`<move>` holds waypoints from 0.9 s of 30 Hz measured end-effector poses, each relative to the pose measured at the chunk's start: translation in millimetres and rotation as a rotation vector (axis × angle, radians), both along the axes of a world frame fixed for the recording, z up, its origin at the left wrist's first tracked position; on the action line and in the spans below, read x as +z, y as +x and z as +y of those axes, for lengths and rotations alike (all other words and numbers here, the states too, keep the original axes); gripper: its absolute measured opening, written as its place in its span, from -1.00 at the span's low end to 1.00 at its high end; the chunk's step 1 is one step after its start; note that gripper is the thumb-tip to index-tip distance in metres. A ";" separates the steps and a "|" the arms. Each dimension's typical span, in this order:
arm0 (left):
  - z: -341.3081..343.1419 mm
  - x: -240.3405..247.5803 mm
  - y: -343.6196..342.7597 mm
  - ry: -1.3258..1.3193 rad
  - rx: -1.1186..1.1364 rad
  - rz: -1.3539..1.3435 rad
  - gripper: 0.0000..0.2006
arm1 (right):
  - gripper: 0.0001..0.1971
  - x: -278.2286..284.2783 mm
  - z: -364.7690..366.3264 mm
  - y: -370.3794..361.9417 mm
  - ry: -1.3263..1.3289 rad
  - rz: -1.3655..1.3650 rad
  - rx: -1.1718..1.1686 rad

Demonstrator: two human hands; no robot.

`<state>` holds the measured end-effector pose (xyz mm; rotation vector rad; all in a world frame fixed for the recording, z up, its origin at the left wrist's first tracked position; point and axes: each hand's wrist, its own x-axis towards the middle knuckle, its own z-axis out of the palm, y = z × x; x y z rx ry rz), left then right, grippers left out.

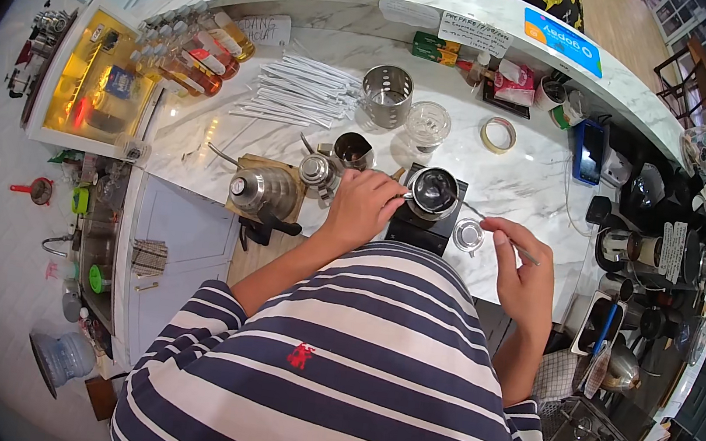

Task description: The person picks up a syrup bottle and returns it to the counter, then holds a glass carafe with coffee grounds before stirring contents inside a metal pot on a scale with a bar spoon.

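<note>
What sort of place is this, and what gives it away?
Likely a café or drinks counter, seen from the working side: a gooseneck kettle, a spread of what look like wrapped white straws, and a cluster of amber and reddish bottles on the marble-look worktop.

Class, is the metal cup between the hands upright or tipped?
The metal cup stands upright: its mouth faces up, and the utensil in the right hand reaches in.

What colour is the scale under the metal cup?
Black; the scale shows best in the head view.
</note>
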<state>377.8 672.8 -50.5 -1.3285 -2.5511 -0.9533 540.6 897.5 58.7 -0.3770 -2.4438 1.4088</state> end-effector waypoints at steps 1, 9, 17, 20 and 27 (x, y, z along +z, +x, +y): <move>1.0 -0.5 0.2 0.000 -0.002 0.003 -0.85 | -0.83 0.2 0.1 1.5 -0.029 -0.001 0.026; -0.4 0.2 5.1 0.014 0.011 -0.035 -0.80 | -0.82 -0.3 0.1 2.0 -0.024 -0.021 -0.019; -1.2 1.3 15.5 0.008 0.082 -0.069 -0.76 | -0.80 -3.5 -2.6 2.0 -0.049 -0.017 0.008; -3.0 -1.8 13.4 0.028 0.101 -0.081 -0.77 | -0.80 -5.3 -5.5 5.3 -0.034 -0.010 0.018; -4.8 -0.6 19.7 0.058 0.154 -0.094 -0.78 | -0.81 -0.6 -7.2 17.7 -0.013 0.017 -0.031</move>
